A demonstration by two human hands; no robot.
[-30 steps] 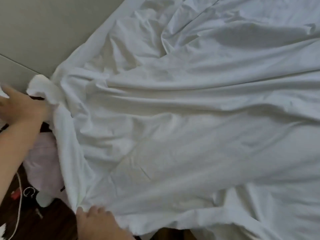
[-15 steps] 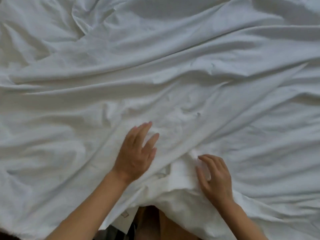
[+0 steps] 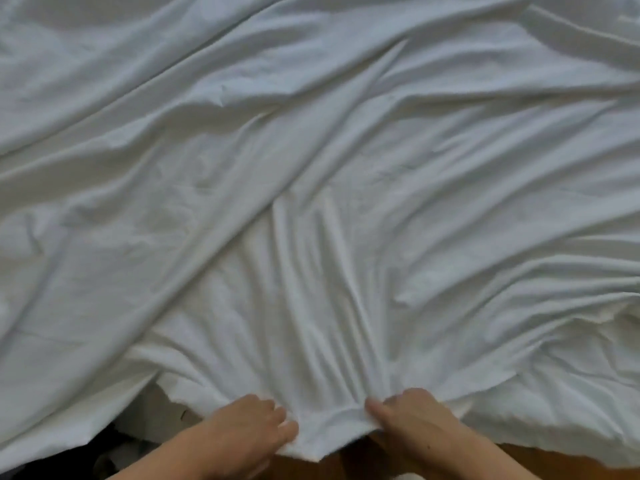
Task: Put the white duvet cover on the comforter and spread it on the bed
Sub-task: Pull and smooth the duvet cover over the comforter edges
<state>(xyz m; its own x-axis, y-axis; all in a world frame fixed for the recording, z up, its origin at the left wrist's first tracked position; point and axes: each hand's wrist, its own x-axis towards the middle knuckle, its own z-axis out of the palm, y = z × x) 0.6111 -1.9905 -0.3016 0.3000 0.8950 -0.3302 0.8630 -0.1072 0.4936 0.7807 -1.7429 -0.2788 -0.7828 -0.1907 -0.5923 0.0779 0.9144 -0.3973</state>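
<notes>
Gripping 1 white duvet cover (image 3: 311,202) edge: left hand (image 3: 249,431) & right hand (image 3: 412,417), 2 total.

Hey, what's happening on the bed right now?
A person is working on a white duvet cover laid across the bed. The left hand and the right hand each grip its near edge, close together, and folds fan out from where they hold it. The fabric covers nearly the whole view but is heavily wrinkled, so it isn't smoothed out yet. Whether the comforter is fully inside can't be told.
</notes>
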